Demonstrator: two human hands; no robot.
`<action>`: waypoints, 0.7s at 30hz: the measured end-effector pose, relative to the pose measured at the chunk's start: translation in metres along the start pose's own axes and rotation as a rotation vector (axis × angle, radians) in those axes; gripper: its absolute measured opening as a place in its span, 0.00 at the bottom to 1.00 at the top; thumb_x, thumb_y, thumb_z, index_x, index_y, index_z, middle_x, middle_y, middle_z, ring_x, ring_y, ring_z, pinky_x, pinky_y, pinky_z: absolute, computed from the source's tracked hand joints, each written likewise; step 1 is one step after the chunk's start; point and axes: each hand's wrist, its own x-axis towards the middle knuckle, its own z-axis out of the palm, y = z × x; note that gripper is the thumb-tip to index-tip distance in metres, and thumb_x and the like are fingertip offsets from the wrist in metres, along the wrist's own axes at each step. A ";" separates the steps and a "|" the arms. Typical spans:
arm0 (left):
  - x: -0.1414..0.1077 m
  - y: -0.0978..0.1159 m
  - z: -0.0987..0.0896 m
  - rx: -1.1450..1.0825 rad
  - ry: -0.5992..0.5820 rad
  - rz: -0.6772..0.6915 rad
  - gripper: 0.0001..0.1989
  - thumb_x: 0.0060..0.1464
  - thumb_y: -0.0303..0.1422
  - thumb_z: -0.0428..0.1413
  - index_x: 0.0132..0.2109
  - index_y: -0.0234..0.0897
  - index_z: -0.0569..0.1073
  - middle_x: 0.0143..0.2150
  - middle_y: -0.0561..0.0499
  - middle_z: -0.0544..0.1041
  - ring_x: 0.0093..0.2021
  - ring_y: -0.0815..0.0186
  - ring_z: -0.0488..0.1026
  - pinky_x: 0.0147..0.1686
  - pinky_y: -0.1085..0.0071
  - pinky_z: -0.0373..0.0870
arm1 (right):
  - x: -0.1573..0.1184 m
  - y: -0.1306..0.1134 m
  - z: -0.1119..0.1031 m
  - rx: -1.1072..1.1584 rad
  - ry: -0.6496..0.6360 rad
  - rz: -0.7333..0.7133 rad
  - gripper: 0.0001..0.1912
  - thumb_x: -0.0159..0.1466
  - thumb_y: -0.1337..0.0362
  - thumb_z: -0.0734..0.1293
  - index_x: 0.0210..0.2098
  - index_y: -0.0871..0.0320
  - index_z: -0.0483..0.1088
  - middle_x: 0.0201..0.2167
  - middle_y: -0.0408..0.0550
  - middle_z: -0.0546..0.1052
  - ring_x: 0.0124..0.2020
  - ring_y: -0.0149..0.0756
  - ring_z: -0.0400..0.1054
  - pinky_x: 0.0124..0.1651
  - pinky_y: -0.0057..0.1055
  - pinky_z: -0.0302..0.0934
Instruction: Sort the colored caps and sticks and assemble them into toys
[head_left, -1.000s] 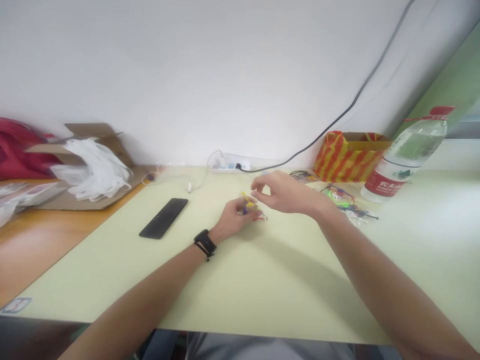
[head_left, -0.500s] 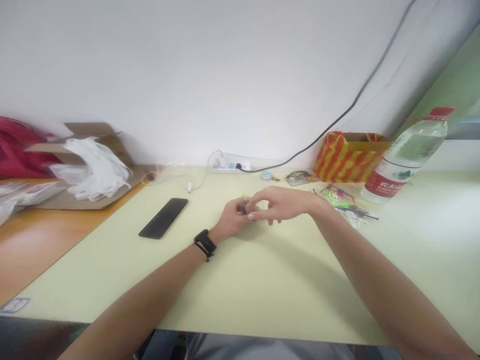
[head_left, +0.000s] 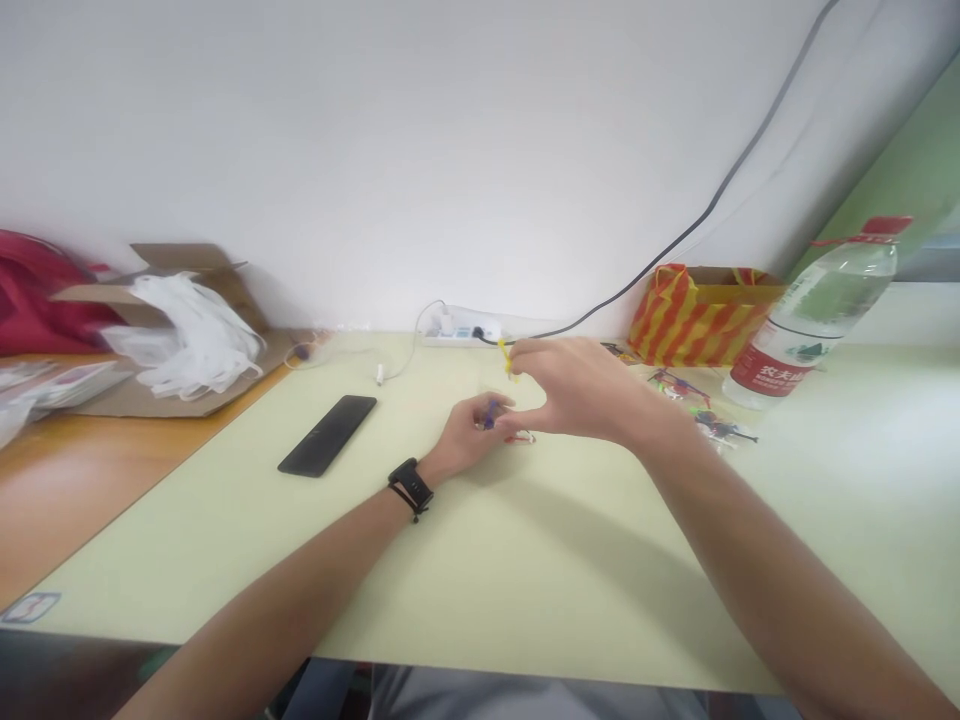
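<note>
My left hand [head_left: 466, 436], a black watch [head_left: 411, 487] on its wrist, rests low over the table with its fingers closed around a small blue plastic piece [head_left: 490, 414]. A small yellow piece [head_left: 507, 361] stands at the raised fingertips of my right hand [head_left: 581, 390]. The right thumb is stretched away from those fingers and reaches close to the blue piece; whether it touches cannot be made out. A little red and white piece [head_left: 521, 437] shows below the right thumb, partly hidden.
A black phone [head_left: 327, 436] lies left of my hands. At the right are colourful small parts in clear plastic [head_left: 716, 425], a striped bag [head_left: 690, 325] and a large water bottle [head_left: 814, 320]. A power strip [head_left: 461, 328] lies by the wall; a cardboard box [head_left: 187, 255] holds white straps.
My right hand has lifted its fingers up and away from the left hand, and the yellow piece has risen with them. The thumb and fingers are wider apart. My left hand has barely moved.
</note>
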 end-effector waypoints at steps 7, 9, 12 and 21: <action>0.004 -0.003 -0.001 0.081 0.047 0.102 0.17 0.51 0.42 0.69 0.42 0.36 0.78 0.32 0.50 0.81 0.31 0.65 0.73 0.32 0.70 0.64 | 0.008 -0.011 0.015 -0.059 -0.123 0.013 0.28 0.64 0.39 0.69 0.28 0.59 0.72 0.28 0.53 0.75 0.30 0.43 0.69 0.31 0.35 0.49; 0.004 0.000 -0.001 0.066 0.047 0.079 0.17 0.53 0.44 0.68 0.41 0.36 0.78 0.32 0.52 0.79 0.30 0.67 0.70 0.30 0.70 0.61 | 0.010 -0.011 0.020 -0.039 -0.155 0.008 0.27 0.63 0.39 0.70 0.30 0.59 0.73 0.29 0.54 0.77 0.31 0.44 0.71 0.33 0.35 0.51; 0.003 0.003 0.000 0.078 0.041 0.033 0.17 0.54 0.46 0.66 0.38 0.36 0.77 0.29 0.54 0.75 0.28 0.69 0.65 0.28 0.71 0.58 | 0.010 -0.009 0.026 0.027 -0.187 -0.004 0.25 0.64 0.41 0.70 0.32 0.59 0.73 0.31 0.54 0.78 0.33 0.45 0.72 0.34 0.35 0.53; 0.003 0.005 0.003 0.064 0.021 0.020 0.17 0.53 0.46 0.66 0.39 0.36 0.78 0.33 0.52 0.77 0.31 0.67 0.69 0.32 0.70 0.63 | 0.006 0.006 0.027 0.273 -0.323 0.020 0.25 0.64 0.39 0.69 0.34 0.56 0.73 0.37 0.51 0.79 0.37 0.43 0.73 0.38 0.33 0.58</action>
